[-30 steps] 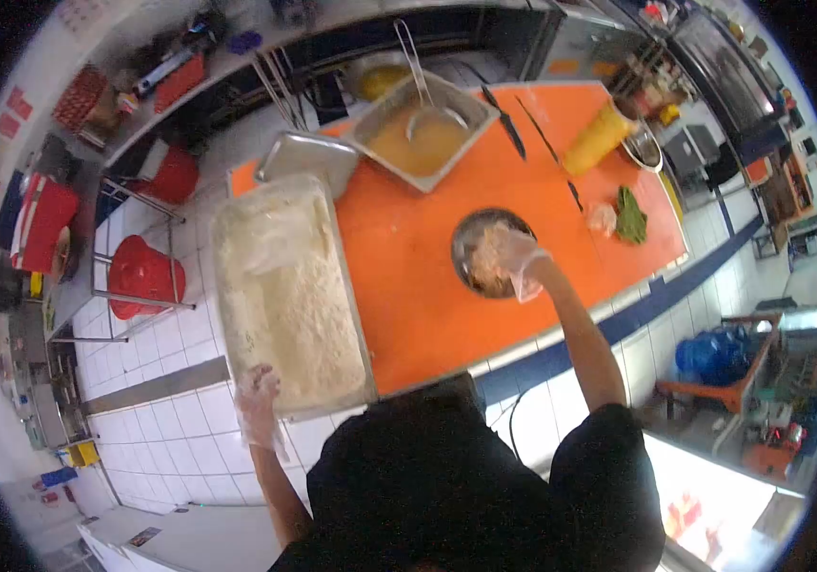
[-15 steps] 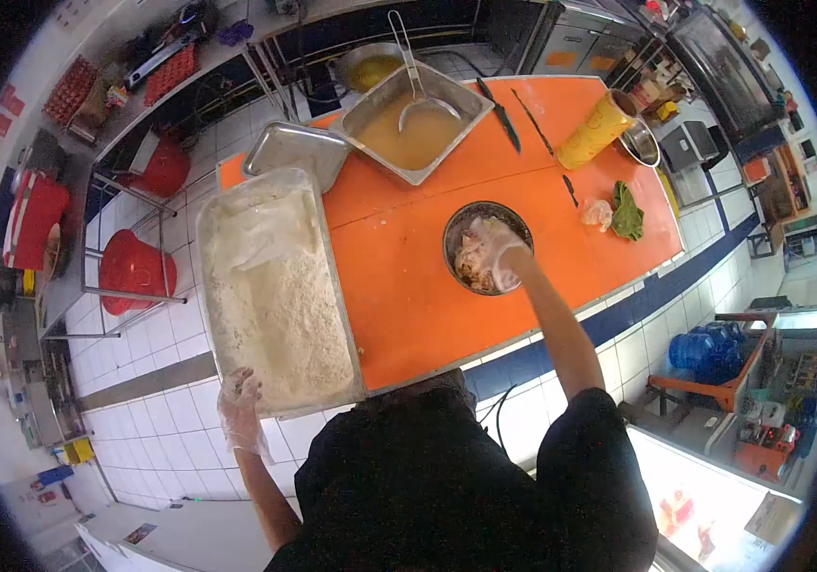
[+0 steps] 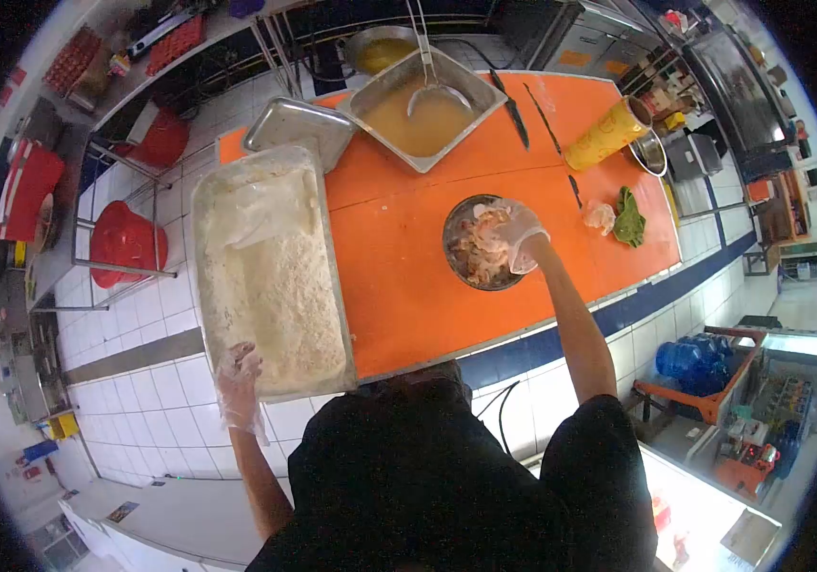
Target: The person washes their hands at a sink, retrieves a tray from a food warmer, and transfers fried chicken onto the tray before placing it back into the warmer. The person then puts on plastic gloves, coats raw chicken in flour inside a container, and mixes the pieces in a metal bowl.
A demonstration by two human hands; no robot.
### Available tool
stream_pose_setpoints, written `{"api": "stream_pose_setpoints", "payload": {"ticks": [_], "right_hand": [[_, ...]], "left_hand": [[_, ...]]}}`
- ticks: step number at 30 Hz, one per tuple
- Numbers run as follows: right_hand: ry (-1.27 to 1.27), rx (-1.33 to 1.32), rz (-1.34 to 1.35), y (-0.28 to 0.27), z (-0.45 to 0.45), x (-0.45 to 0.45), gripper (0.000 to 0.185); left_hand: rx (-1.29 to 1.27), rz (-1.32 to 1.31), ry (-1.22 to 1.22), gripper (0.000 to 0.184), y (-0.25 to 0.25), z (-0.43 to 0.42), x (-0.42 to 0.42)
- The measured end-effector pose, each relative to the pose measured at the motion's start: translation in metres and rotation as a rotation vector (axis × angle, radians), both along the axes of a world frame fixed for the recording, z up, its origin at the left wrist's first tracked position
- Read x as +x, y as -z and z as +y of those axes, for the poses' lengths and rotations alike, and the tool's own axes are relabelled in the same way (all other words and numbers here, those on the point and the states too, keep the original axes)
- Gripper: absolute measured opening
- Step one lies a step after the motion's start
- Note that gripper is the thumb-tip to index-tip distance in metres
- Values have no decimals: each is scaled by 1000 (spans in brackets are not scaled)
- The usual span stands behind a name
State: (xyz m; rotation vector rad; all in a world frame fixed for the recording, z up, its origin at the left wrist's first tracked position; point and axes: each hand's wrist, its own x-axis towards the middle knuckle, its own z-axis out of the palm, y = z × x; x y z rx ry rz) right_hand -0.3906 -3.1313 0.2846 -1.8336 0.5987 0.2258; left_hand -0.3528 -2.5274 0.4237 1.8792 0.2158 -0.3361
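My right hand (image 3: 520,232), in a clear plastic glove, is over the right side of a round metal bowl (image 3: 449,262) on the orange table. Its fingers are closed on pale pink raw meat (image 3: 484,238), and more pieces fill the bowl. My left hand (image 3: 239,370), also gloved and dusted with flour, is at the near left corner of a large metal tray (image 3: 340,315). Its fingers are loosely bent and apart, with nothing seen in them. White flour (image 3: 280,305) covers the bottom of the tray.
A deep metal pan (image 3: 427,164) of cloudy liquid holds a long-handled strainer (image 3: 439,100). Beside it are a shallow metal tray (image 3: 308,126) and a knife (image 3: 515,119). To the right are a yellow roll (image 3: 608,133), green leaves (image 3: 628,219) and a crumpled plastic bag (image 3: 599,217).
My right hand has lifted slightly and shifted toward the right side of the bowl, with meat at its fingers. My left hand stays by the tray corner. The whole view has shifted a little.
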Motion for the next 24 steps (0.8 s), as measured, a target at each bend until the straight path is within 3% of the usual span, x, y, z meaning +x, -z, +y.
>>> {"api": "stream_pose_setpoints", "payload": {"ticks": [3,5,6,8,9,11,12,15,18,19,21,23,24], "right_hand": [[-215,-288,-142,-17,-10,-8,43],[-646,-1035,-216,-65,14,-6,48],[-654,-1043,-211,-95,25,-3,48],[-540,-799,213,-153,46,4,51],[-549,-802,206,-139,32,5,51],[-227,-544,77,-89,-3,2,54],[-231,-536,68,-82,-7,3,54],[-407,-638,227,-61,-16,13,60],[-593,-487,362,-17,7,-2,66],[-582,-758,170,4,29,-13,66],[-565,-1002,-35,12,53,-10,67],[-409,-784,358,8,55,-6,71],[-439,-787,379,11,46,-3,73]], "left_hand": [[-37,1,71,28,1,-26,5],[-64,-7,92,28,5,-39,8],[-46,-31,127,27,7,-42,12],[-28,-59,149,27,4,-49,10],[-74,-39,95,27,0,-55,7],[-108,-28,35,27,-5,-63,1],[-112,-60,38,27,-3,-66,-3],[-174,-65,5,28,-12,-91,-10],[-227,-59,25,28,-15,-126,-26],[-234,-103,83,29,-16,-140,-28],[-164,13,84,29,-34,-175,-34],[-248,59,111,29,-24,-198,-42],[-263,80,86,30,-19,-209,-44]]}}
